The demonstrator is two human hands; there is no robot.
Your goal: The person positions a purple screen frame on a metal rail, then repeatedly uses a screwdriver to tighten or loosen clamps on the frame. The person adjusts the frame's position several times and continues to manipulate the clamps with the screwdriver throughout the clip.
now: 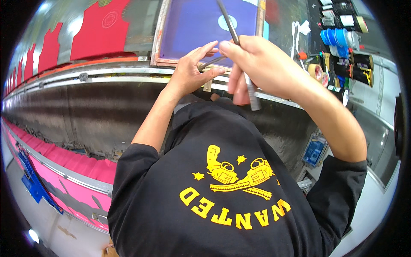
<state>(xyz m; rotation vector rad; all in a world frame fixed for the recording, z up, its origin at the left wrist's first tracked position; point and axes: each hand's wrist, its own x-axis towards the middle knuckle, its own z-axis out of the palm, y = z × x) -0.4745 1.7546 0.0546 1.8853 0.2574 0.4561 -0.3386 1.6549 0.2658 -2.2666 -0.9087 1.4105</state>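
My right hand (257, 64) is closed around a long thin dark rod (232, 26) with a ridged grey lower end. The rod slants over the near edge of a wooden-framed printing screen (157, 36), whose blue-purple mesh has a pale round patch. Just left of it is my left hand (193, 68), its thumb and fingers spread apart. A short dark curved bar (212, 62) lies between that thumb and the fingers; whether they touch it I cannot tell. My right fingertips are partly blurred.
Red cut fabric pieces (98, 32) lie along the table at left. A metal rail (115, 73) runs along its near edge. Tape rolls (315, 72), a white crumpled cloth (302, 28) and several dark containers (351, 23) crowd the right. Pink fabric (77, 188) covers another table at lower left.
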